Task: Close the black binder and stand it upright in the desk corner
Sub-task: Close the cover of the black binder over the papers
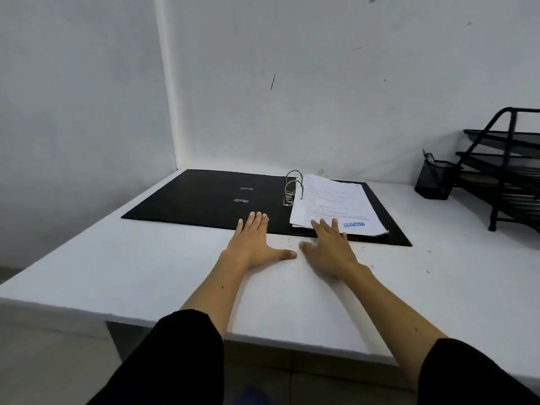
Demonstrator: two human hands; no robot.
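The black binder (204, 197) lies open and flat on the white desk (146, 264), close to the corner where two walls meet. Its metal rings (293, 185) stand up in the middle, and a stack of printed papers (336, 203) rests on its right half. My left hand (254, 244) lies flat on the desk, fingertips over the binder's near edge left of the rings. My right hand (330, 249) is also flat, its fingertips touching the near edge of the papers. Neither hand holds anything.
A black mesh pen cup (435, 182) stands at the back right beside a black tiered paper tray (508, 171). The back wall (321, 83) and left wall (81, 112) meet behind the binder's far left corner. Small dark specks dot the desk near my right hand.
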